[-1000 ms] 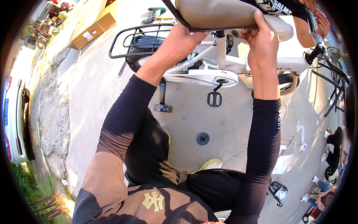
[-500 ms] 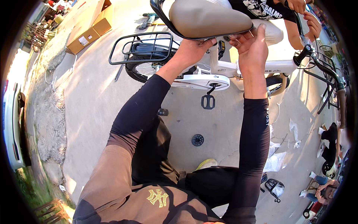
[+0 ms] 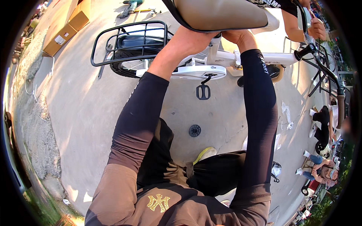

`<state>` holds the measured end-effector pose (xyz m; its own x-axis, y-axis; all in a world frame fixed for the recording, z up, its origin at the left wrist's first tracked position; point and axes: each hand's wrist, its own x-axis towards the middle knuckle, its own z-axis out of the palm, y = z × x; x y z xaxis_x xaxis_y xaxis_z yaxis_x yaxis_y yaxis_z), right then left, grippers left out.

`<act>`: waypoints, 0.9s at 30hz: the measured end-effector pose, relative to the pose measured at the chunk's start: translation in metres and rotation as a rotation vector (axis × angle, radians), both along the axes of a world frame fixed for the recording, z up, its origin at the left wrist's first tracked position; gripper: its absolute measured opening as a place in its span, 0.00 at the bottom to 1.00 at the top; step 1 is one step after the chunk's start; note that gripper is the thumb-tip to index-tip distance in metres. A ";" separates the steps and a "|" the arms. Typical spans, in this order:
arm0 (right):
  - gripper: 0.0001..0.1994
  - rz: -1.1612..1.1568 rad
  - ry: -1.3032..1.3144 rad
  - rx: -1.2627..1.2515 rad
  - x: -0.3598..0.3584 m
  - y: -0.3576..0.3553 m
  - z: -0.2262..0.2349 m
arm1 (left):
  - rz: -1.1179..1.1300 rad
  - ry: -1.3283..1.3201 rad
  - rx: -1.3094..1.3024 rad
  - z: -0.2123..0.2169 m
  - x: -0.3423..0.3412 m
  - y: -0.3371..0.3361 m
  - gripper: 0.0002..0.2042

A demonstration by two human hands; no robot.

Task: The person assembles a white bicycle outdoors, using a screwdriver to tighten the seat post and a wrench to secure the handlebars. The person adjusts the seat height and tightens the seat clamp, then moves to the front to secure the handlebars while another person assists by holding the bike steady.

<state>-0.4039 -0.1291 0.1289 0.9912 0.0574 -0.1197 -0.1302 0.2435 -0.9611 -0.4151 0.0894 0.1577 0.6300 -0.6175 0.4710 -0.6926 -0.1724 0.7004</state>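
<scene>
A brown bicycle saddle with a black rim sits at the top, above the white frame of a small bike. My left hand reaches under the saddle's wide part, beside the seat tube, and appears to grip it; its fingertips are hidden. Under the saddle's front part is my right hand, its fingers hidden behind the rim. The black rear rack and rear wheel lie left of my hands. Below the white chain guard hangs a black pedal.
Another person's hand is at the handlebar on the right. A round black disc lies on the concrete near my shoe. A power drill and a cardboard box are at the far left. Clear plastic lies to the right.
The saddle has shifted right relative to the seat tube and is angled differently. My right hand, earlier showing its palm and fingers, has moved farther under the saddle. The whole view has shifted.
</scene>
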 end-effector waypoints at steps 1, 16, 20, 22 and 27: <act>0.12 0.006 -0.006 0.021 0.004 -0.006 0.003 | -0.001 0.031 -0.001 -0.001 0.000 -0.002 0.15; 0.13 -0.004 -0.094 -0.024 0.007 -0.013 -0.002 | 0.122 0.062 0.233 -0.010 0.000 -0.003 0.16; 0.14 0.112 -0.105 -0.057 0.022 0.002 -0.003 | -0.050 0.334 0.074 0.017 -0.004 0.004 0.16; 0.14 0.168 -0.094 -0.099 0.026 0.002 -0.001 | -0.106 0.477 -0.117 0.029 -0.013 -0.004 0.14; 0.15 0.261 -0.043 -0.111 0.026 0.022 -0.011 | 0.132 0.129 0.099 0.002 -0.009 -0.007 0.15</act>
